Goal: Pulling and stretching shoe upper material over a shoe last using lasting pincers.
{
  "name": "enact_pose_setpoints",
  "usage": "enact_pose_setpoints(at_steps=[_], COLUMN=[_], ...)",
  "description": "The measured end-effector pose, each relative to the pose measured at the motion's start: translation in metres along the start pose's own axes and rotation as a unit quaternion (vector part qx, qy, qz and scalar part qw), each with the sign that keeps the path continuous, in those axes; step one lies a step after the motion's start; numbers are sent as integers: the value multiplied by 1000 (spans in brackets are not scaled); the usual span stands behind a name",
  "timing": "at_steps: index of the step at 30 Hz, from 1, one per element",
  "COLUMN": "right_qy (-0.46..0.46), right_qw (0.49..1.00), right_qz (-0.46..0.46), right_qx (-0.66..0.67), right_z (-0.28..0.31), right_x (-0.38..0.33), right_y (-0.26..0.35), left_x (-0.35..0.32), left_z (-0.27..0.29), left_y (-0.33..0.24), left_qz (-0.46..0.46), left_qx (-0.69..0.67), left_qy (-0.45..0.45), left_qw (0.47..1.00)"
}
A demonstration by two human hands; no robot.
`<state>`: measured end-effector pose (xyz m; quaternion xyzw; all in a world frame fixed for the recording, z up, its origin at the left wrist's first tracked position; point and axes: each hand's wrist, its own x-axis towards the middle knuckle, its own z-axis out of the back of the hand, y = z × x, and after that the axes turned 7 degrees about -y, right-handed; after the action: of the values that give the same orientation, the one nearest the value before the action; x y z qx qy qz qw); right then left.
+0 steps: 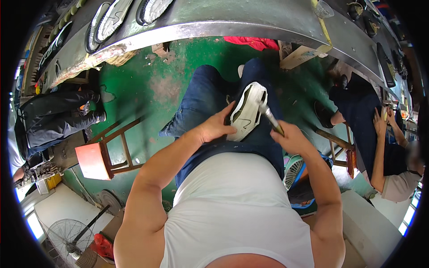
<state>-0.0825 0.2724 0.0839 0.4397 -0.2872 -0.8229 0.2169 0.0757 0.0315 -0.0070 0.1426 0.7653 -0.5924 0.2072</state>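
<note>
Standing on the floor at far L, a wooden stool w/ reddish top is well apart from the work, so prob. low risk. Next, the left hand grasps the L side of the shoe piece, thumb & forefinger spread along it; other fingers mostly hidden, so can't tell how firm the hold is. Shoe piece lies pale face up on the lap, mostly over the R thigh, toward the knee. Main worry: a soft, rounded thigh is a poor support, so off-centre pressure could roll or skid it, esp. if the L grip is loose. Just R, the right hand is clenched round the handle of a short tool, metallic head at the piece's R edge; brush or hammer, contact or gap: can't tell. If its angle's off, the head could glance off the curved rim onto the jeans, or mark the pale face. Further R, a small green fan is near the R forearm; a wide elbow swing might knock it.
</note>
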Motion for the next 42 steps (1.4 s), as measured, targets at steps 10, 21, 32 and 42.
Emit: enact_pose_setpoints(at_steps=[10,21,32,42], right_qy=[57,-6,-127,13], right_qw=[906,930,852,970], right_qz=[192,228,261,98], right_qx=[-372,-288,-435,-222], right_z=[-5,-30,-20,11], right_x=[9,15,43,51], right_y=[49,16,25,-7], left_x=[-6,28,21,8], left_z=[-23,-55,-47,-41], left_y=[37,39,47,17], left_qz=[-15,-66,-200,-231], left_qx=[-196,118,217,414], left_qy=[-31,-458,-400,-221], left_qw=[980,878,868,852])
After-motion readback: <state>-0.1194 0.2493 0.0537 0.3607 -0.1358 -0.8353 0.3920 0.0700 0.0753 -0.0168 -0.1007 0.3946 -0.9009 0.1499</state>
